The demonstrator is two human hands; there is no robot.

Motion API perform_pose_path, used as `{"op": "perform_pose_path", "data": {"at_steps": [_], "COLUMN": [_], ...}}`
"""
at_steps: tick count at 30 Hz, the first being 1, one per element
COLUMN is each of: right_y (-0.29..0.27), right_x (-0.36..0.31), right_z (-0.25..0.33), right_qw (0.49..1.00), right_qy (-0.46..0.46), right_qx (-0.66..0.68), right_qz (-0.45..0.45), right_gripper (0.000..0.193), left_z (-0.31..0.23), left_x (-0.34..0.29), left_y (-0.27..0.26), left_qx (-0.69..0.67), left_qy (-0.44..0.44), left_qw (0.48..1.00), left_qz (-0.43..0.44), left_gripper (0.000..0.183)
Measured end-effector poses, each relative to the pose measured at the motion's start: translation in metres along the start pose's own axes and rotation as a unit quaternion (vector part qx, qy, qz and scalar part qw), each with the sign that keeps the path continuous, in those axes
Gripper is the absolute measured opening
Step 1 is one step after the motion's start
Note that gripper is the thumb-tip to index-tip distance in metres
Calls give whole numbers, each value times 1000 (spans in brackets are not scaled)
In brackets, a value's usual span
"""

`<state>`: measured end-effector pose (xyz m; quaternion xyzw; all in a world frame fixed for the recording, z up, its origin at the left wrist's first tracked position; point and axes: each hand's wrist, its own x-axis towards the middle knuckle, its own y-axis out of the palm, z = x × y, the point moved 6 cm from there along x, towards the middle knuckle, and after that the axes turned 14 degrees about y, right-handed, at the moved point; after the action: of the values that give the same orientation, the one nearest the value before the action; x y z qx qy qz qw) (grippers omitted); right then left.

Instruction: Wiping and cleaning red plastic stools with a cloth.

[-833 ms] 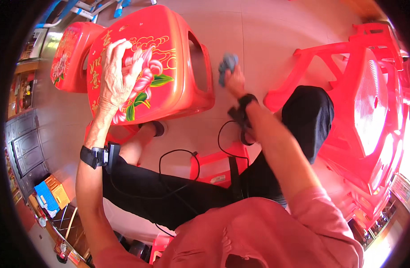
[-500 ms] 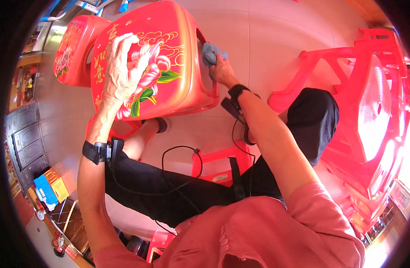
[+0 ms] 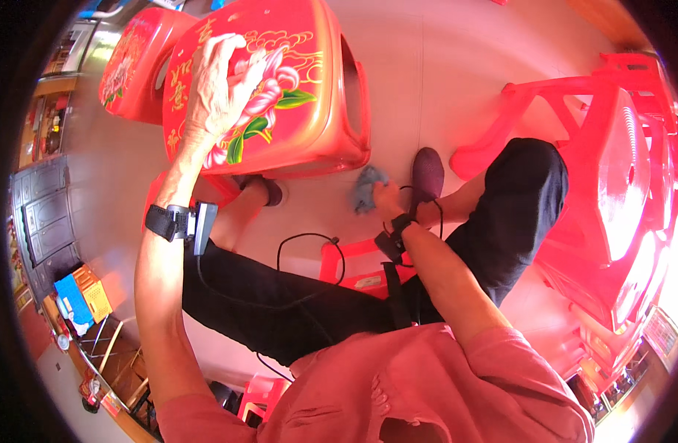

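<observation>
In front of me stands a red plastic stool (image 3: 295, 136) with a flower picture and gold lettering on its seat. My left hand (image 3: 222, 92) lies on that seat, fingers spread and slightly bent, holding nothing. Away from the stool's near right corner, my right hand (image 3: 388, 201) grips a crumpled grey-blue cloth (image 3: 365, 190). The cloth hangs low between the stool and my shoe (image 3: 427, 173), smeared a little by motion. Both wrists carry black straps with small devices.
Another flowered red stool (image 3: 136, 63) stands behind at the left. Several red plastic stools (image 3: 612, 177) are stacked and tipped at the right. A black cable (image 3: 309, 236) loops across my legs, near a low red stool (image 3: 361, 269). Yellow and blue baskets (image 3: 84, 299) sit far left.
My right hand has drawn the cloth off the stool's right side, down and toward me. My left hand stays on the seat; the stool appears slightly higher and further right in view.
</observation>
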<state>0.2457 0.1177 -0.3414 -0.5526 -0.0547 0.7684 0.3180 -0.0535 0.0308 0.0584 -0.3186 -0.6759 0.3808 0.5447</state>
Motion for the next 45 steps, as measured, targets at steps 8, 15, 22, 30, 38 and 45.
{"op": "perform_pose_path", "data": {"at_steps": [8, 15, 22, 30, 38, 45], "right_y": [14, 31, 27, -48, -117, -61], "right_x": [21, -38, -112, -243, -207, -167], "right_z": [55, 71, 100, 163, 235, 224], "right_qw": [937, 896, 910, 887, 880, 857], "right_qy": [94, 32, 142, -180, -340, -109], "right_qx": [242, 355, 362, 351, 317, 354], "right_qz": [235, 263, 141, 240, 100, 358], "right_gripper": [28, 30, 26, 38, 23, 36], "left_z": [-12, 7, 10, 11, 10, 3], "left_x": [5, -11, -4, -8, -15, -13], "left_y": [-5, -13, -2, -2, -13, -14], "left_qx": [0, 116, 134, 104, 117, 123], "left_qy": [3, -38, -91, -106, -75, -95], "left_qw": [1000, 992, 986, 988, 990, 987], "left_qz": [-21, 1, 29, 50, 22, 43], "left_gripper": [29, 46, 55, 60, 54, 50]}}
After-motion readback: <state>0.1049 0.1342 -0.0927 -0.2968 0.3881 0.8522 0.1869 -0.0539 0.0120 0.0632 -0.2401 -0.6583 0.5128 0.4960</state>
